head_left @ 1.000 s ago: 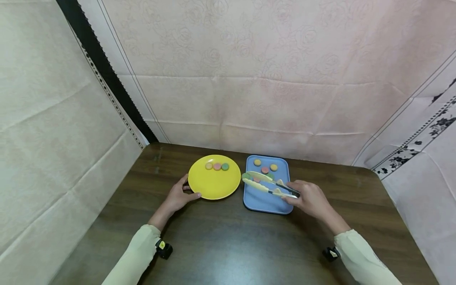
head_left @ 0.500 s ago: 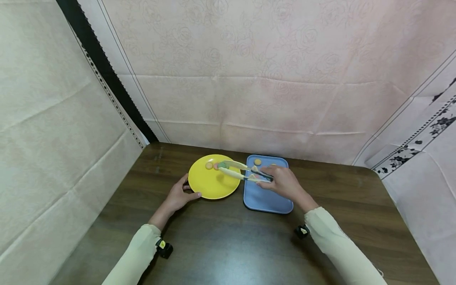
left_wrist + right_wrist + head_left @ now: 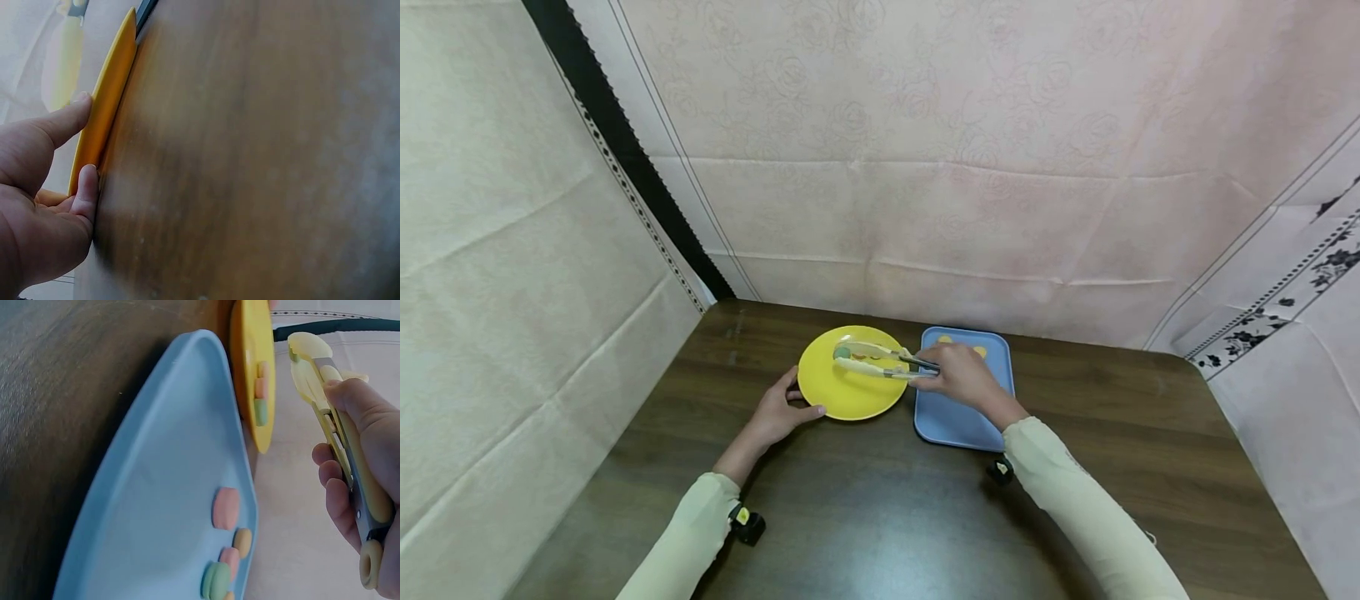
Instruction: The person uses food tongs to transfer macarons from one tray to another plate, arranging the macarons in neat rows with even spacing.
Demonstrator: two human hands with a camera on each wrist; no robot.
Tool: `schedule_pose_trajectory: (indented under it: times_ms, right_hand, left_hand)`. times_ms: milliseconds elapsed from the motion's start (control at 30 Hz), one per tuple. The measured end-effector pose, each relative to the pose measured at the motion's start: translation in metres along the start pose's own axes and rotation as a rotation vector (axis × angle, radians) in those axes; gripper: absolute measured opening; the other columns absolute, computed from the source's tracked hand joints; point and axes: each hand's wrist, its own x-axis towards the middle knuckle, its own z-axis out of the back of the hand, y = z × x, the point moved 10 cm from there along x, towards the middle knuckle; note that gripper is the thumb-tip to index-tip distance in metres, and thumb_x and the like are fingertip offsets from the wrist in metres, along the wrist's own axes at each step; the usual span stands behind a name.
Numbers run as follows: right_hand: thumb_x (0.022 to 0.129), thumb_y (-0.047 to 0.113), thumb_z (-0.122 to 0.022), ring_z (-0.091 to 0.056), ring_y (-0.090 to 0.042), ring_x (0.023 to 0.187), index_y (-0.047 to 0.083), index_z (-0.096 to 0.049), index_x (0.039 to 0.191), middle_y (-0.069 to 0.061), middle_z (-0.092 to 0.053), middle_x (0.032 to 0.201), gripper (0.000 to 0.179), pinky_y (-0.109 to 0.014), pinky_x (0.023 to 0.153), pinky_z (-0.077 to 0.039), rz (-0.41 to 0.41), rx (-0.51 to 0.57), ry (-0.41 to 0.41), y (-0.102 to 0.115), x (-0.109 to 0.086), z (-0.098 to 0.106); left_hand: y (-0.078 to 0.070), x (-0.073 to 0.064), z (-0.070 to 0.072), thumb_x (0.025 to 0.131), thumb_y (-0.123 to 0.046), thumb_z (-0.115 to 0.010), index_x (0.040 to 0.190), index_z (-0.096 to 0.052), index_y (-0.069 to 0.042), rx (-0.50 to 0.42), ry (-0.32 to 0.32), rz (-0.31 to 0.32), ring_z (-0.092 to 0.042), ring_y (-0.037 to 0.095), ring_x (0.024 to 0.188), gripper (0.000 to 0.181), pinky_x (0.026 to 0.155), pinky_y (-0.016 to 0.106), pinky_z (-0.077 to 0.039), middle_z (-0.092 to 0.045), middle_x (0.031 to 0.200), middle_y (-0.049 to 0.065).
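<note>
My left hand (image 3: pixel 778 412) holds the left rim of a yellow plate (image 3: pixel 850 402), its thumb at the near edge. In the left wrist view, thumb and fingertips meet the edge of the plate (image 3: pixel 105 106). My right hand (image 3: pixel 964 377) grips a pair of tongs (image 3: pixel 353 447) with pale yellow tips. Between those tips, over the plate's upper left part, sits a green macaron (image 3: pixel 842 353). The right wrist view shows a row on the plate, with a pink macaron (image 3: pixel 260 387) and a green macaron (image 3: pixel 260 412); the tongs partly hide this row from above.
Right of the plate lies a blue tray (image 3: pixel 951 427), partly under my right hand. On it are several macarons, among them a pink macaron (image 3: pixel 225 508) and a green macaron (image 3: pixel 216 580). Cloth (image 3: pixel 887 208) hangs behind the wooden table (image 3: pixel 865 517).
My right hand has carried the tongs and the green macaron left, from over the blue tray to over the yellow plate. The left hand and plate have stayed in place.
</note>
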Motion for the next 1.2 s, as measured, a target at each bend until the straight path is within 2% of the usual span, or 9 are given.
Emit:
schedule_pose_trajectory:
  times_ms: [100, 500, 733, 967, 1033, 1200]
  right_hand:
    - [0.089, 0.039, -0.081, -0.070, -0.020, 0.097, 0.009, -0.077, 0.120, -0.006, -0.076, 0.114, 0.044, -0.038, 0.078, -0.058, -0.009, -0.023, 0.027, -0.001, 0.003, -0.008]
    - [0.088, 0.039, -0.080, -0.070, -0.016, 0.089, 0.010, -0.077, 0.119, -0.004, -0.076, 0.110, 0.043, -0.034, 0.071, -0.057, -0.030, -0.066, 0.066, -0.003, 0.008, -0.025]
    - [0.087, 0.042, -0.081, -0.071, -0.017, 0.093, 0.011, -0.077, 0.121, -0.004, -0.076, 0.114, 0.046, -0.035, 0.074, -0.058, -0.059, -0.050, 0.066, -0.007, 0.005, -0.025]
    - [0.088, 0.039, -0.080, -0.066, -0.014, 0.079, 0.010, -0.077, 0.121, -0.004, -0.076, 0.105, 0.043, -0.032, 0.063, -0.053, -0.054, -0.052, 0.032, -0.006, -0.007, -0.001]
    - [0.088, 0.038, -0.080, -0.066, -0.015, 0.078, 0.010, -0.076, 0.122, -0.005, -0.076, 0.103, 0.044, -0.034, 0.064, -0.054, -0.043, -0.056, 0.015, -0.006, -0.012, 0.011]
    - [0.087, 0.044, -0.081, -0.069, -0.020, 0.088, 0.009, -0.074, 0.126, -0.007, -0.076, 0.111, 0.053, -0.042, 0.073, -0.056, -0.040, -0.067, -0.052, -0.010, -0.030, 0.046]
  left_hand:
    - [-0.001, 0.000, 0.000, 0.087, -0.023, -0.085, 0.164, -0.021, -0.009, 0.001, 0.002, 0.001, -0.054, 0.033, 0.127, 0.101, 0.084, 0.034, -0.056, -0.040, 0.157, 0.015]
    - [0.001, -0.001, 0.001, 0.087, -0.023, -0.084, 0.164, -0.014, -0.006, 0.002, 0.001, 0.028, -0.053, 0.034, 0.129, 0.105, 0.084, 0.032, -0.057, -0.033, 0.161, 0.017]
    - [0.002, -0.001, 0.000, 0.087, -0.027, -0.084, 0.164, -0.013, -0.005, 0.015, 0.010, 0.027, -0.052, 0.034, 0.130, 0.107, 0.085, 0.033, -0.056, -0.032, 0.161, 0.017]
    - [0.001, -0.001, -0.001, 0.087, -0.025, -0.085, 0.164, -0.014, -0.006, -0.004, 0.013, 0.016, -0.052, 0.034, 0.130, 0.107, 0.084, 0.032, -0.057, -0.031, 0.162, 0.016]
    - [0.001, -0.001, -0.001, 0.087, -0.025, -0.085, 0.164, -0.014, -0.006, -0.007, 0.012, 0.015, -0.053, 0.034, 0.130, 0.107, 0.083, 0.032, -0.057, -0.031, 0.162, 0.017]
    - [0.001, -0.002, -0.001, 0.087, -0.024, -0.085, 0.164, -0.013, -0.007, -0.004, 0.013, 0.015, -0.053, 0.034, 0.129, 0.107, 0.082, 0.031, -0.056, -0.033, 0.161, 0.017]
